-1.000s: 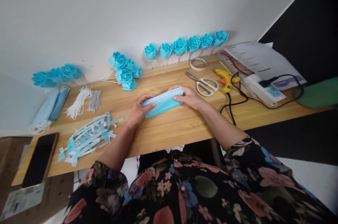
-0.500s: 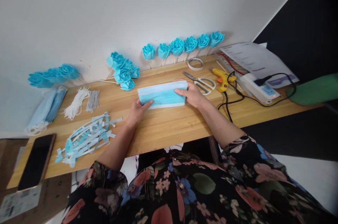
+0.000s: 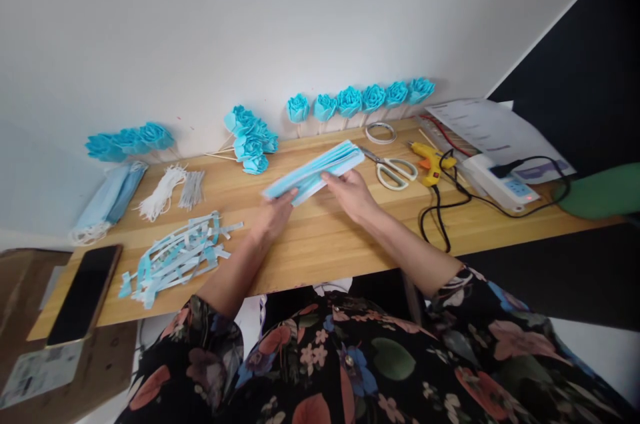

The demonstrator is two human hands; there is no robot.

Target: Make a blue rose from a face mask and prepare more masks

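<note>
Between both hands, above the wooden table, is a stack of blue-and-white face masks (image 3: 317,171) with no ear loops showing. My left hand (image 3: 275,212) grips its lower left end, thumb on top. On the right end, my right hand (image 3: 353,194) is closed with the thumb lying over the front. The stack tilts, its right end higher, and its layered edges show along the top. Just right of it lie open scissors (image 3: 397,172) with white handles. A pile of cut mask strips (image 3: 177,254) rests left of my left forearm.
Blue flowers on sticks (image 3: 349,101) lean along the wall, with another bunch (image 3: 250,141) lying left of them. A tape roll (image 3: 381,133), yellow glue gun (image 3: 431,164), cord and power strip (image 3: 505,184) are at right. White ear loops (image 3: 163,194), wires (image 3: 191,189), masks (image 3: 110,201) and a phone (image 3: 84,294) are at left.
The mask stack has gone from nearly level to slanted, right end up, and turned so its layered edge shows. Both hands still hold it. The camera view has shifted slightly.
</note>
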